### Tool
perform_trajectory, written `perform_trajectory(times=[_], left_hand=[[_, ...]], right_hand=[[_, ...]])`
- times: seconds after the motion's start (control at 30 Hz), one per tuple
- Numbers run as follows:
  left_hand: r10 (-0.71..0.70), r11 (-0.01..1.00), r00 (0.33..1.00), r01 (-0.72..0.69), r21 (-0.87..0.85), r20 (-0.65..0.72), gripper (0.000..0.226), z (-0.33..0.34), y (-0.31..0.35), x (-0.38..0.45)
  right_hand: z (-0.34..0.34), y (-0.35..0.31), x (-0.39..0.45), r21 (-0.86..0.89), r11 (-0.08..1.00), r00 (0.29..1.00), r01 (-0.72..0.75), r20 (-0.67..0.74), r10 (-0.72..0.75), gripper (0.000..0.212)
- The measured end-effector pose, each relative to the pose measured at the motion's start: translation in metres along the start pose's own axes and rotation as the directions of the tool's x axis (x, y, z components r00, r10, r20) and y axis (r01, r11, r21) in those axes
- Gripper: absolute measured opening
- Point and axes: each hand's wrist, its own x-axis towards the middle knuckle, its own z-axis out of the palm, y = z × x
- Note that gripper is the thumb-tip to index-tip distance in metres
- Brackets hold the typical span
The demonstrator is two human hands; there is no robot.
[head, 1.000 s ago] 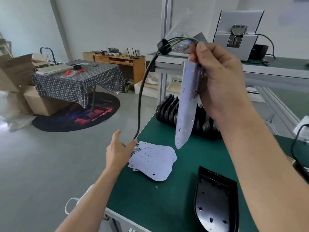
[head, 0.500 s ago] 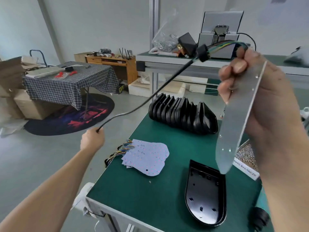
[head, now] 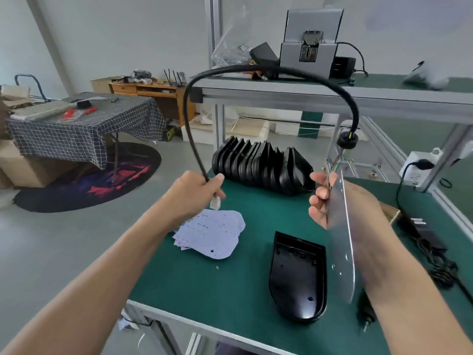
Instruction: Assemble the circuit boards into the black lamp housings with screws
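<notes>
My right hand (head: pixel 345 208) holds a circuit board (head: pixel 341 239) upright and edge-on, its bare metal back toward me, above the right side of the green bench (head: pixel 204 283). A black cable (head: pixel 256 69) arches from the board's top over to my left hand (head: pixel 194 193), which grips the cable's free end just above its white plug (head: pixel 215 202). An open black lamp housing (head: pixel 298 275) lies flat on the bench below the board. A pile of circuit boards (head: pixel 212 234) lies under my left hand.
A row of black housings (head: pixel 261 166) stands on edge at the bench's back. A power adapter and cord (head: pixel 430 242) lie at the right. A screwdriver tip (head: pixel 366 321) shows near the front right. A raised shelf (head: pixel 332 96) carries a grey machine (head: pixel 311 47) and a bag of parts.
My left hand slid along the cable to its plug end and came in over the bench. My right hand lowered the board, so the cable now arches high between both hands.
</notes>
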Motion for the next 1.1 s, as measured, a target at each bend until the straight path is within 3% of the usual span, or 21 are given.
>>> perform_trajectory(times=[0.1,0.2,0.33,0.47,0.53,0.6,0.67,0.73,0.77,0.83,0.9,1.0,1.1], left_hand=[[0.080,0.994,0.984,-0.068,-0.080,0.162,0.056,0.050,0.034,-0.005],[0.145,0.989,0.972,-0.142,-0.031,0.186,0.055,0.090,0.057,-0.007],[0.219,0.944,0.925,-0.282,0.172,0.311,0.047,0.127,0.075,-0.015],[0.289,0.796,0.897,-0.419,0.436,0.334,0.024,0.149,0.075,-0.025],[0.320,0.713,0.881,-0.466,0.524,0.348,0.018,0.154,0.073,-0.029],[0.365,0.688,0.857,-0.512,0.515,0.364,0.021,0.154,0.068,-0.030],[0.443,0.742,0.817,-0.565,0.360,0.368,0.020,0.151,0.057,-0.032],[0.455,0.834,0.828,-0.525,0.167,0.327,0.027,0.148,0.044,-0.034],[0.415,0.870,0.861,-0.470,0.151,0.293,0.041,0.147,0.037,-0.033],[0.280,0.908,0.941,-0.324,0.267,0.190,0.064,0.145,0.021,-0.031],[0.135,0.898,0.983,-0.175,0.404,0.125,0.070,0.147,0.004,-0.028],[-0.056,0.953,0.950,-0.040,0.299,0.307,0.069,0.155,-0.013,-0.030],[-0.109,0.994,0.911,0.090,0.067,0.397,0.043,0.166,-0.020,-0.036]], right_hand=[[-0.014,0.015,-0.002,-0.072,0.997,0.998,-0.023,-0.052,0.019,0.032],[-0.024,0.024,-0.002,-0.176,0.984,0.996,-0.028,-0.085,0.013,0.026],[-0.033,0.030,-0.007,-0.248,0.968,0.998,-0.035,0.034,0.045,0.019],[-0.034,0.037,-0.009,-0.222,0.975,0.985,0.020,0.174,0.020,0.015],[-0.034,0.042,-0.007,-0.242,0.968,0.990,0.061,0.136,-0.028,0.011],[-0.037,0.046,-0.002,-0.294,0.946,0.990,0.138,0.044,-0.131,0.009],[-0.041,0.049,0.003,-0.414,0.884,0.972,0.219,0.016,-0.234,0.019],[-0.045,0.053,0.006,-0.518,0.811,0.954,0.271,0.029,-0.300,0.032],[-0.048,0.055,0.008,-0.552,0.782,0.945,0.289,0.035,-0.325,0.038],[-0.056,0.060,0.012,-0.603,0.739,0.933,0.302,0.029,-0.359,0.043],[-0.063,0.063,0.015,-0.635,0.720,0.935,0.281,0.013,-0.353,0.039],[-0.069,0.064,0.019,-0.637,0.732,0.951,0.242,0.007,-0.308,0.023],[-0.071,0.063,0.019,-0.642,0.733,0.960,0.226,0.019,-0.280,0.014]])
